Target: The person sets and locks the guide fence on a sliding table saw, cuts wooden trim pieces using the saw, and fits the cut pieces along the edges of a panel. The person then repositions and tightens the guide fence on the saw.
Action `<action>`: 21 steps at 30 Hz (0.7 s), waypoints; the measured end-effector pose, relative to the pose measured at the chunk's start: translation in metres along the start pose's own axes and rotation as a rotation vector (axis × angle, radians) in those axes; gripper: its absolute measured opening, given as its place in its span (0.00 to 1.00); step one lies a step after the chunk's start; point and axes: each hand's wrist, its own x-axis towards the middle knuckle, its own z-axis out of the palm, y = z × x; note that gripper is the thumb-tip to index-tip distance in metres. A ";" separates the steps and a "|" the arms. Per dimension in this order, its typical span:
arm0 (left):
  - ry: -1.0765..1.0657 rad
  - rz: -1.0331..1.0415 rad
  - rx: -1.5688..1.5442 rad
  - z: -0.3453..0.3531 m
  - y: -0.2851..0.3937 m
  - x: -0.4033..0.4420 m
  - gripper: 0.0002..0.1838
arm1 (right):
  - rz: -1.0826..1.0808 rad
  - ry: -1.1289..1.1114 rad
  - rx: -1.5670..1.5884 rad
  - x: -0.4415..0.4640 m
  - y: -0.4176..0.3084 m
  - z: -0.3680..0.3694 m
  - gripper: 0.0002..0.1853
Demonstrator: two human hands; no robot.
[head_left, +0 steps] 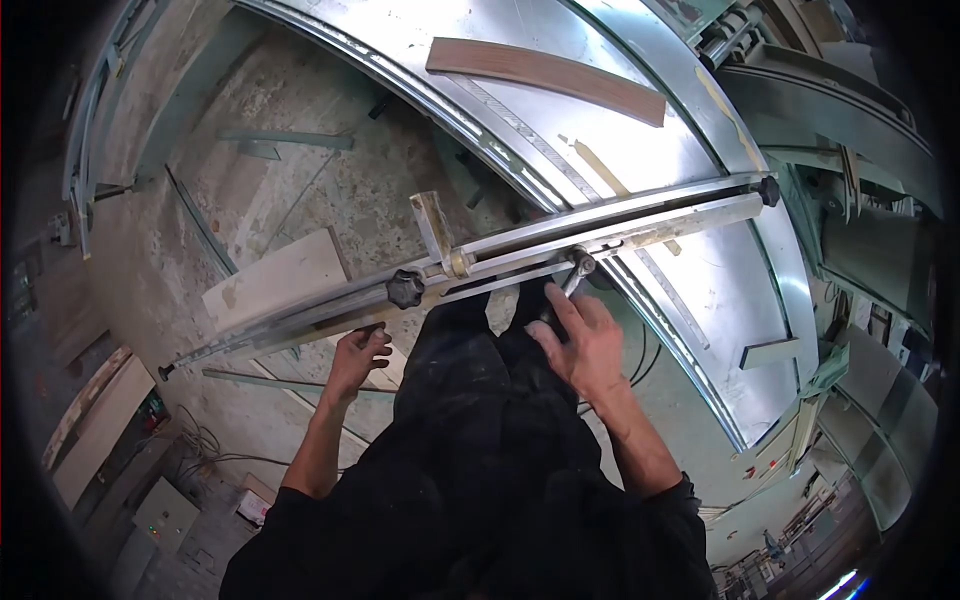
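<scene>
A long metal fence bar (510,240) lies across the shiny metal table (560,50) and reaches out to the left. My right hand (582,345) is beside a small metal lever (577,270) under the bar, thumb and forefinger apart; whether the fingertips touch the lever is unclear. My left hand (361,358) hangs just below the bar, near a black star knob (405,289), with its fingers curled and nothing clearly visible in them. A flip stop (435,235) stands on the bar next to the knob.
A reddish wooden strip (550,75) lies on the metal table, and a small block (769,353) sits near its right edge. A pale board (275,280) is at the left behind the bar. Cables (200,440) and a grey box (165,517) are at the lower left.
</scene>
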 end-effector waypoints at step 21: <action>-0.397 0.621 0.361 -0.007 0.224 -0.044 0.20 | 0.459 0.120 0.194 0.006 0.045 -0.028 0.18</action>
